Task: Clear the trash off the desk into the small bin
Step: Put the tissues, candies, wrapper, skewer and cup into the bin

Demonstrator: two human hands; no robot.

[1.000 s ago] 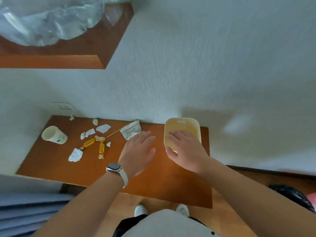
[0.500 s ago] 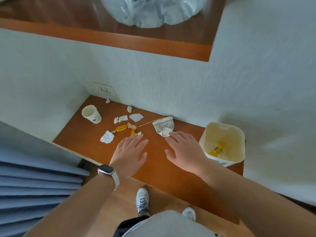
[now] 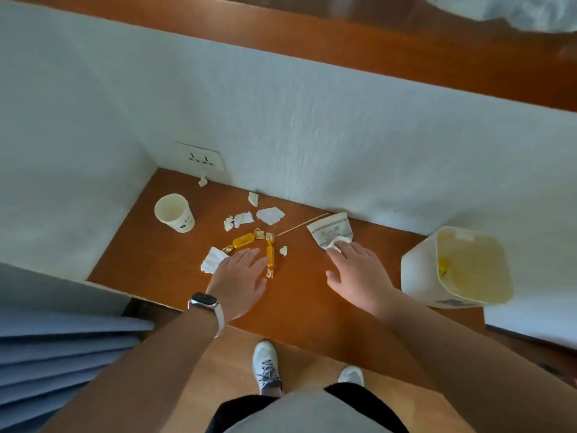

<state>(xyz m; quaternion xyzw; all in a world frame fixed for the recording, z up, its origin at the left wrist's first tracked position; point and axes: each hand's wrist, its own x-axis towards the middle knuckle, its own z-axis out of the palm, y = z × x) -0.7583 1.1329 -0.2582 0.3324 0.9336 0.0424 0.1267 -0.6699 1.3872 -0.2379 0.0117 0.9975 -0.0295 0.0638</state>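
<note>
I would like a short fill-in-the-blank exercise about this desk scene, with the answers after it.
1. The small bin stands at the ______ end of the desk.
2. The smartwatch is worn on the ______ wrist.
3. The paper cup stands upright near the ______ outlet on the wall.
4. The right hand reaches for the flattened ______ cup by the wall, and the left hand is open beside a candy.

Answers: right; left; power; paper
</note>
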